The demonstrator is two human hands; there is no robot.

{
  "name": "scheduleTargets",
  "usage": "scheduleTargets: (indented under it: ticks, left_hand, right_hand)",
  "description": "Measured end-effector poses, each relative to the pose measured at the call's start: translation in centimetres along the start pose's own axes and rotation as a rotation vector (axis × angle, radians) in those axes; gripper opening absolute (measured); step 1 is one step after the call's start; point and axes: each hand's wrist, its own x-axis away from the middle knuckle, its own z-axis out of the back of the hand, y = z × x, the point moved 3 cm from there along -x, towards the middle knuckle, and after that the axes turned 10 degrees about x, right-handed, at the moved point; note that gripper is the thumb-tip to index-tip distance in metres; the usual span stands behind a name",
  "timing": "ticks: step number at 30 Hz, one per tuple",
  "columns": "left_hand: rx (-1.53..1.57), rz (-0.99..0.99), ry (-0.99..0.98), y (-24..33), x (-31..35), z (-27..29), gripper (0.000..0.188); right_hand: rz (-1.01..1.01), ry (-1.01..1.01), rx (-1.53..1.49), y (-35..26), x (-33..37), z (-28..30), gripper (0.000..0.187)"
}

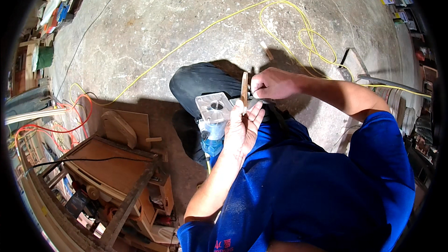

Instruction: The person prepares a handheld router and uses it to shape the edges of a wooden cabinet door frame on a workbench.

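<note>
A narrow piece of brown wood [244, 88] stands up between the thumb and fingers of my left hand [242, 123], which is closed on its lower end. Close to its right side is my right hand [275, 84], with the fingers curled in; what they hold, if anything, is hidden. Beside my left hand, over my leg, a hand router [212, 144] with a blue and clear body sits base up. Its square metal base plate [205, 104] faces upward, with a bit showing in the round centre hole. Something thin and grey shows between my hands, too small to name.
A yellow cord [186, 42] runs across the concrete floor and loops at the right. To the lower left is a wooden frame [126, 210] with boards, and a curved wooden piece [119, 128] beside it. Orange hose [51, 130] coils at the left.
</note>
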Motion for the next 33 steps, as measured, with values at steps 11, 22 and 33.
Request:
scheduleTargets:
  ticks: [11,22,33]
  left_hand:
    - [-0.006,-0.001,0.028,-0.1,0.0,-0.2,0.048]
    - [0.001,-0.009,0.029,0.1,0.0,0.0,0.048]
    - [0.022,0.025,-0.080,0.4,0.1,-0.2,0.050]
  right_hand:
    - [0.000,-0.014,-0.054,0.4,0.0,0.1,0.027]
    - [0.007,0.079,-0.315,4.0,0.4,-1.1,0.017]
    - [-0.053,0.021,0.101,2.7,1.9,-2.6,0.058]
